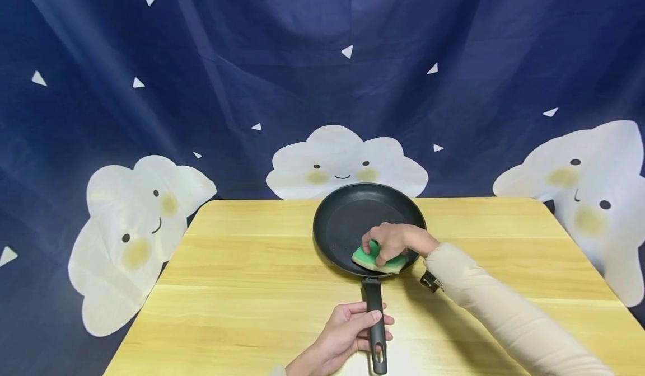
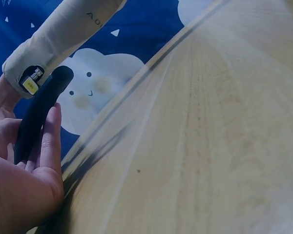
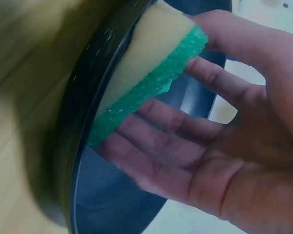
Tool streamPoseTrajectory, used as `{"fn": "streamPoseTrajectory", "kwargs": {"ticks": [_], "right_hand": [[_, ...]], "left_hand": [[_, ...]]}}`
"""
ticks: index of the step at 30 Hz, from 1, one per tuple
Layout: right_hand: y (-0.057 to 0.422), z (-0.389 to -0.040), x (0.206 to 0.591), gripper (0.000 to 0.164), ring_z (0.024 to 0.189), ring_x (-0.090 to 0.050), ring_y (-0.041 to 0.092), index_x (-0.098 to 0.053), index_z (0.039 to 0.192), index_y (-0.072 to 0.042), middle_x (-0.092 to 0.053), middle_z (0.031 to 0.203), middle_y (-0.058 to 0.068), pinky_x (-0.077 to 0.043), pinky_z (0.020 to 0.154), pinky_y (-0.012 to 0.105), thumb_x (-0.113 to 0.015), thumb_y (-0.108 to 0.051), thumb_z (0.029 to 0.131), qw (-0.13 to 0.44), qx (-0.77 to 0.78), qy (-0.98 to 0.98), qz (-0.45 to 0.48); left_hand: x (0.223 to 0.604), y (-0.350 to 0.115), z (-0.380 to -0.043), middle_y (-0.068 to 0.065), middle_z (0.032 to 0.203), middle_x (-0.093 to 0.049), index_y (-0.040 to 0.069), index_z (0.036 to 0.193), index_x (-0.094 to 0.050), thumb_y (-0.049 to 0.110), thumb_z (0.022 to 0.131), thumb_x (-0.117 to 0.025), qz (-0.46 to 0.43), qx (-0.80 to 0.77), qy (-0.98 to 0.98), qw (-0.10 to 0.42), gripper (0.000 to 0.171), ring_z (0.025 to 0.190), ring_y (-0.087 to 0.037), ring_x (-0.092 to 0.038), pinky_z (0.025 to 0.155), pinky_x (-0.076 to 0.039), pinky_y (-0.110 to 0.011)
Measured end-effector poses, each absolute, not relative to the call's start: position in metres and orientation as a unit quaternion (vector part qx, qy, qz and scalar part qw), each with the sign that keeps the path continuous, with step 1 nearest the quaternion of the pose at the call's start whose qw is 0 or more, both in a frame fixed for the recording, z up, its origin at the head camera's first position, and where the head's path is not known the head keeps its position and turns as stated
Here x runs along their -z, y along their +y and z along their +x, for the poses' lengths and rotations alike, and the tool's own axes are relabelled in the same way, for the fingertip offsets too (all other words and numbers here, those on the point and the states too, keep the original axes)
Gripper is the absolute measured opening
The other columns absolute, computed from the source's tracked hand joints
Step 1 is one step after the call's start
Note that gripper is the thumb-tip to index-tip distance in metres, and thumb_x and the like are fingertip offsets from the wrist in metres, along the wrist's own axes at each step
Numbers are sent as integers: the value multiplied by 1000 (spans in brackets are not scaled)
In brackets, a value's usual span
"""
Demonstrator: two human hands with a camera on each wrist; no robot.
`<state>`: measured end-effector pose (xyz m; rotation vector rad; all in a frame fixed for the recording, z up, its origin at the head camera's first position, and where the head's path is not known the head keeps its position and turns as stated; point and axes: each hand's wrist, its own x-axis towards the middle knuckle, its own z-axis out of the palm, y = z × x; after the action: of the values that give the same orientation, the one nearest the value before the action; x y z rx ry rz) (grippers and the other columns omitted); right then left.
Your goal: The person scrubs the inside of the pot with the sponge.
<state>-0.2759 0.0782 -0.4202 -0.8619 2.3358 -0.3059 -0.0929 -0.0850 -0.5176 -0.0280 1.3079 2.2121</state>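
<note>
A black frying pan (image 1: 347,219) is held at the far middle of the table, its handle (image 1: 373,295) toward me. My left hand (image 1: 342,334) grips that handle, thumb on top and fingers beneath; the left wrist view shows the handle (image 2: 36,114) lying across the fingers. Inside the pan, at its near right, my right hand (image 1: 395,240) pinches a green and cream sponge (image 1: 375,261). Up close in the right wrist view, the sponge (image 3: 149,53) sits between thumb and fingers, against the pan's inner wall.
The pan is over a light wooden table (image 1: 242,286). Behind the table's far edge hangs a dark blue curtain (image 1: 302,46) printed with white clouds and small triangles. My right sleeve (image 1: 504,314) reaches across the table's right side.
</note>
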Motion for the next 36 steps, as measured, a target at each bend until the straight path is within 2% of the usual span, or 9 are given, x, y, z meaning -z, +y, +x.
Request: {"fn": "streamPoseTrajectory", "kwargs": {"ticks": [6, 10, 19, 30, 36], "right_hand": [[69, -272, 422, 28, 54, -48, 11, -67, 103, -25, -51, 74, -2, -46, 45, 30, -81, -14, 82, 325, 138, 878, -323], [66, -270, 423, 27, 52, -48, 11, -68, 105, -25, -52, 67, -3, -48, 47, 32, -81, -16, 84, 328, 159, 873, -325], [60, -269, 427, 25, 55, -56, 13, -69, 108, -21, -69, 77, -2, -53, 49, 34, -79, -18, 86, 321, 211, 858, -341], [40, -269, 435, 25, 67, -63, 15, -66, 112, -19, -69, 85, 1, -59, 56, 42, -78, -19, 90, 306, 259, 857, -325], [29, -270, 438, 25, 58, -55, 13, -63, 113, -17, -63, 77, 0, -56, 52, 40, -77, -19, 93, 290, 264, 861, -323]], "left_hand": [[517, -85, -93, -20, 115, -73, -10, 133, -60, 17, 99, -68, -9, -826, 485, 285, 44, 90, -22, -76, 65, -61, -26], [518, -85, -93, -20, 114, -73, -10, 133, -59, 17, 99, -67, -4, -826, 488, 283, 44, 89, -22, -76, 65, -61, -26], [517, -85, -93, -19, 113, -73, -11, 134, -59, 16, 99, -67, 0, -825, 491, 280, 45, 87, -20, -76, 65, -61, -26], [518, -85, -93, -18, 112, -74, -10, 133, -60, 16, 99, -67, 2, -825, 490, 281, 43, 86, -20, -76, 64, -61, -25], [519, -84, -93, -18, 111, -74, -10, 132, -60, 16, 99, -67, 3, -825, 491, 280, 42, 86, -20, -76, 63, -61, -25]]}}
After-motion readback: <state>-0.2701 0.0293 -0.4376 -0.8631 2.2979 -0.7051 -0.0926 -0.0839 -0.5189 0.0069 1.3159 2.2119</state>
